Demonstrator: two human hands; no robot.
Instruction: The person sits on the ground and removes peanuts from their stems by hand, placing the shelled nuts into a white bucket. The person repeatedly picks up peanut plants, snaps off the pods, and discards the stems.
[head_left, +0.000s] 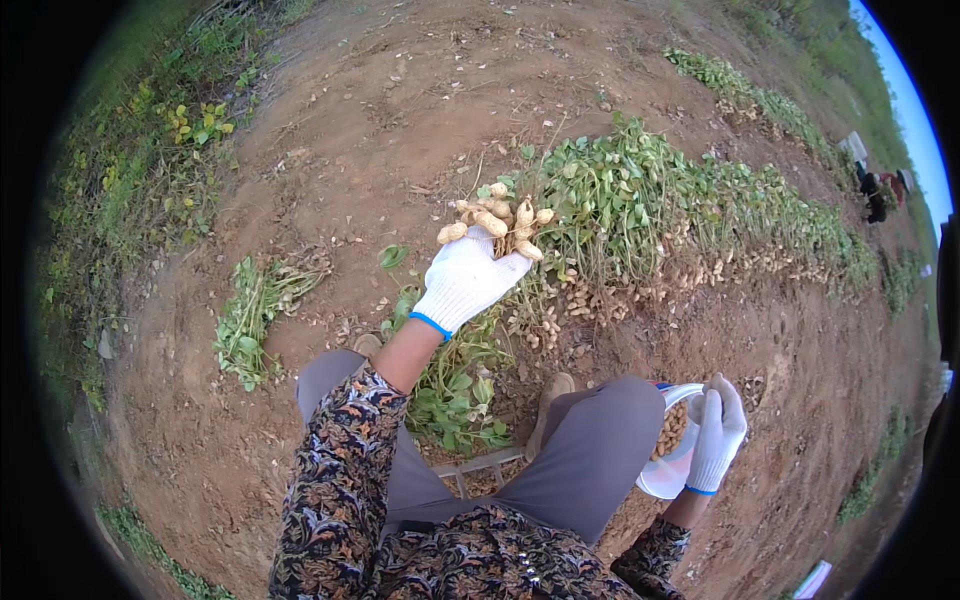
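Observation:
My left hand (471, 276), in a white knit glove with a blue cuff, grips the roots of a peanut plant, with a cluster of peanuts in their shells (495, 217) sticking out above the fingers. My right hand (718, 435), gloved alike, is over the right rim of a white bucket (666, 480) partly filled with peanuts (673, 429). Its fingertips are bent together; whether anything lies between them I cannot tell. Between my legs lies a heap of pulled peanut plants with green leaves (457, 397).
A long row of uprooted peanut plants (637, 187) runs to the right, pods facing me. A small bundle of plants (251, 322) lies on the soil at left. Weeds (127, 195) edge the field. A person (885, 191) bends over far right. A crate-like frame (480, 463) is beneath me.

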